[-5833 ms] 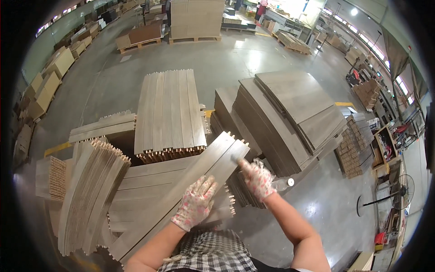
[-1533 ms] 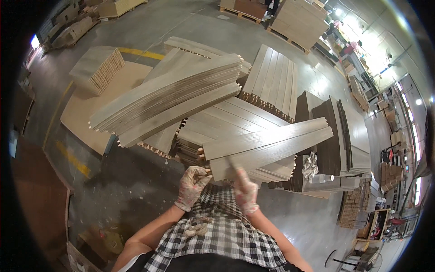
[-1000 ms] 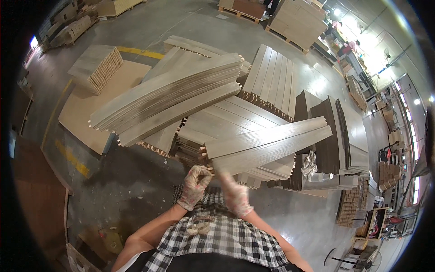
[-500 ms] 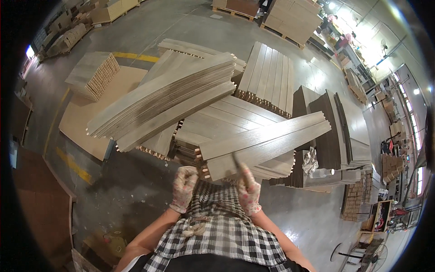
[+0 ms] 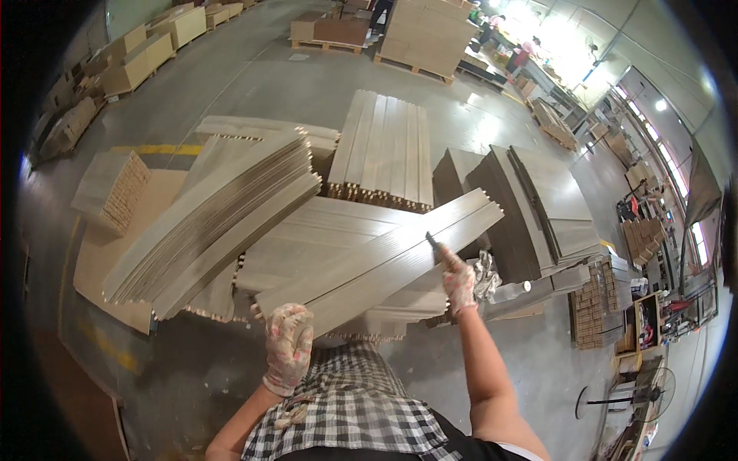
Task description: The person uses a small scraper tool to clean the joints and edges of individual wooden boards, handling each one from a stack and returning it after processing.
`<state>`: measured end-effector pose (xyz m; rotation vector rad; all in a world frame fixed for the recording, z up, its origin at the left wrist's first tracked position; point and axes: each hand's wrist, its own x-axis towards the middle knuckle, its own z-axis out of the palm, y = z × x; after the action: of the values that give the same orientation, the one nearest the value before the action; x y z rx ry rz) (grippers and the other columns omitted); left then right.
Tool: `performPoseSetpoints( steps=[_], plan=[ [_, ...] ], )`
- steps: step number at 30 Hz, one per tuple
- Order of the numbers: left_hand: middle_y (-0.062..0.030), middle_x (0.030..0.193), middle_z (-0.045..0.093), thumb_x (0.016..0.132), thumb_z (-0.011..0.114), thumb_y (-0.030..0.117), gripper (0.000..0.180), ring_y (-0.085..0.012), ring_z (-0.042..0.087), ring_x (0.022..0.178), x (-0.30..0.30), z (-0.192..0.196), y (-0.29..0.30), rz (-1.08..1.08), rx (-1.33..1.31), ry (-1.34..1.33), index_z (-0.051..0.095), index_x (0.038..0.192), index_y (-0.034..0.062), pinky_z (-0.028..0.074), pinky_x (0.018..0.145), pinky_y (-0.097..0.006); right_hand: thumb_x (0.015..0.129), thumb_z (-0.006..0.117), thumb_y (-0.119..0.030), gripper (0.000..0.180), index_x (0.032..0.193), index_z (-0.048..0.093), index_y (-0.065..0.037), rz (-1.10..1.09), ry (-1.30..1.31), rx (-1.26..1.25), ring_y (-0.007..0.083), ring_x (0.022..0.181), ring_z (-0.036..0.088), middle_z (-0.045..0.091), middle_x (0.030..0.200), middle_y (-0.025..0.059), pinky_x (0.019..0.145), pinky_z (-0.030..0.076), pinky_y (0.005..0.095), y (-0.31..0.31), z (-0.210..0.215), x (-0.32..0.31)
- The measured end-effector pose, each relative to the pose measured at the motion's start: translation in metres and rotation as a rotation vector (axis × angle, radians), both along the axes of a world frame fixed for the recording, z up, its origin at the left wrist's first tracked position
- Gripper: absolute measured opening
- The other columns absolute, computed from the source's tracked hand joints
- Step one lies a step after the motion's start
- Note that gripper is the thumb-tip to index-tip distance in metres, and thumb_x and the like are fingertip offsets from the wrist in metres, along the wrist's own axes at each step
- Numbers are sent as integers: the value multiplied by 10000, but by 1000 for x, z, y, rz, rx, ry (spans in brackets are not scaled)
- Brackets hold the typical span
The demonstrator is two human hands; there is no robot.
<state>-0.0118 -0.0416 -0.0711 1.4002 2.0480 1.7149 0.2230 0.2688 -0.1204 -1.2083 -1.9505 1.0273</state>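
Observation:
Two long grey wood-grain boards (image 5: 384, 257) lie side by side, slanting across a stack of similar boards, with small pale pegs at their ends. My left hand (image 5: 288, 349), in a pale patterned glove, is closed around the near left end of the boards; its fingertips are partly hidden. Farther right, my right hand (image 5: 459, 284), gloved alike, grips a slim dark tool (image 5: 432, 240) whose tip rests on or just over the boards' surface. The tool's exact kind is hard to make out.
A tall fanned pile of grey boards (image 5: 223, 223) stands at left, another stack (image 5: 382, 146) behind. Dark-edged panels (image 5: 550, 200) lean at right beside crumpled plastic (image 5: 486, 275) and a clear bottle (image 5: 511, 291). A floor fan (image 5: 653, 395) stands at lower right.
My view has shifted to the right. The right hand has moved outward along the boards with the dark tool. My left hand has come onto the boards' near end.

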Motion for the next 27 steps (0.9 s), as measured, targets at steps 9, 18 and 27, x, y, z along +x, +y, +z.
performPoseSetpoints(
  steps=[9, 18, 27],
  plan=[
    [-112, 1161, 551, 670, 749, 219, 544, -311, 492, 1135, 35, 30, 101, -122, -498, 596, 576, 1159, 58, 402, 941, -433, 921, 553, -254, 291, 1196, 638, -211, -442, -469, 337, 325, 879, 670, 691, 953, 150, 753, 523, 401, 214, 21, 87],
    [-132, 1037, 512, 651, 759, 187, 789, -285, 537, 941, 45, 48, 130, -222, -675, 710, 423, 1331, -27, 471, 770, -374, 971, 519, -164, 333, 1296, 547, -98, -424, 376, -65, 102, 648, 591, 669, 798, 25, 583, 477, 258, 259, -6, 94],
    [-55, 893, 506, 643, 667, 99, 528, -238, 522, 782, 55, 56, 128, -187, -643, 967, 608, 1165, 159, 429, 673, -384, 997, 482, -229, 348, 1286, 501, -36, -304, 785, -137, 120, 722, 605, 673, 817, 70, 668, 474, 236, 230, 12, 103]
  ],
)
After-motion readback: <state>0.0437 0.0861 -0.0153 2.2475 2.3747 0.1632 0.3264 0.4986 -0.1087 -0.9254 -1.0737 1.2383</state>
